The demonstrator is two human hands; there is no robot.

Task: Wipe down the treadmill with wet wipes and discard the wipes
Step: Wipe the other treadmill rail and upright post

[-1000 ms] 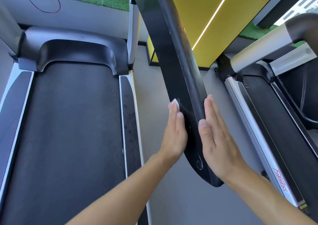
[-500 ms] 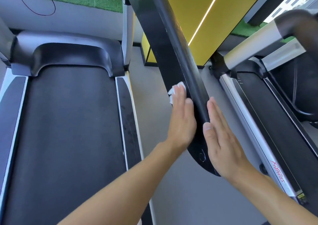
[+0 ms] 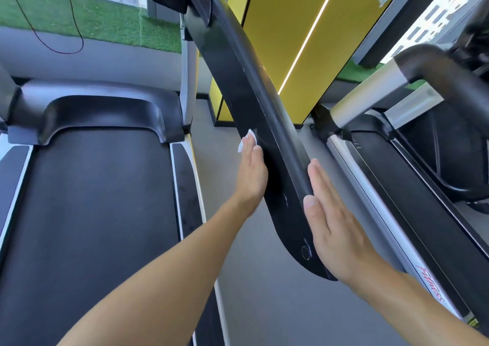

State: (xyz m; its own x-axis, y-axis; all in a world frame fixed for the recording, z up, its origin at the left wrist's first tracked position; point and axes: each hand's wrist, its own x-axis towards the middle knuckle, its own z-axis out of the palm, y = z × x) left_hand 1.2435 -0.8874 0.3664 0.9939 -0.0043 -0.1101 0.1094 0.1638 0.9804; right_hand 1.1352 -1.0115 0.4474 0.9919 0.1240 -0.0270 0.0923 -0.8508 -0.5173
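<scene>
Black handrail slants between two flat, straight-fingered hands; left hand presses a white wipe against it, right hand opposite; second treadmill right.

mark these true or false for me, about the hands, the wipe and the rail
1. The left hand presses a white wipe against the black handrail. True.
2. The right hand is curled in a fist round the handrail. False: it lies flat, fingers straight, against the rail's right side.
3. The wipe lies on the running belt. False: the treadmill belt is off to the left, and the left hand pins the wipe to the handrail.
4. A yellow panel stands behind the handrail. True.
</scene>
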